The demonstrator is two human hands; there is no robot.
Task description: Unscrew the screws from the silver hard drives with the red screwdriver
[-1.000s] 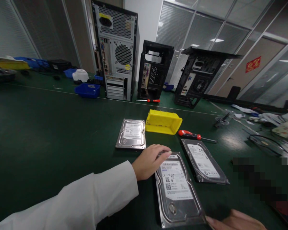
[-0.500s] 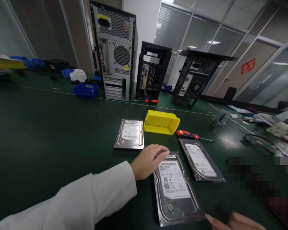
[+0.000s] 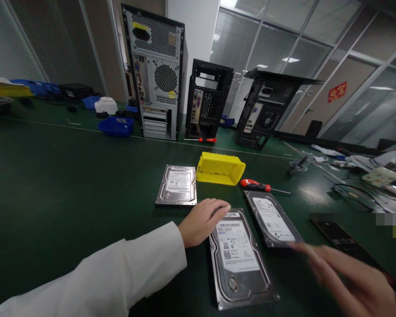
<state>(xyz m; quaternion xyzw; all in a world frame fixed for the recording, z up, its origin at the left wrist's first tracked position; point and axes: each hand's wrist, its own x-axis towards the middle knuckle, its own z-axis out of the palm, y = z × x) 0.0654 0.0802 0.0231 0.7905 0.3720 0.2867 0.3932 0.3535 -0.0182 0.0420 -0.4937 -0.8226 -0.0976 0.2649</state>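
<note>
My left hand (image 3: 203, 222), in a pale sleeve, is closed on the upper left corner of a silver hard drive (image 3: 239, 259) with a white label. This drive lies flat on the green table. My right hand (image 3: 353, 273) is smeared by motion, its fingers stretched toward the lower right corner of a second hard drive (image 3: 273, 218); whether they touch cannot be told. Another hard drive (image 3: 177, 185) lies to the left, beyond my left wrist.
Beyond the drives are a yellow bin (image 3: 220, 168) and a red-black screwdriver (image 3: 264, 186). Three computer cases (image 3: 158, 75) stand at the back, a smaller screwdriver (image 3: 203, 140) before them. A phone-like dark device (image 3: 341, 237) lies right, below cables (image 3: 356, 193). A blue bin (image 3: 116, 126) sits back left.
My right hand has left the near right corner of the front drive and moved up and right toward the second drive. My left hand stays in place on the front drive.
</note>
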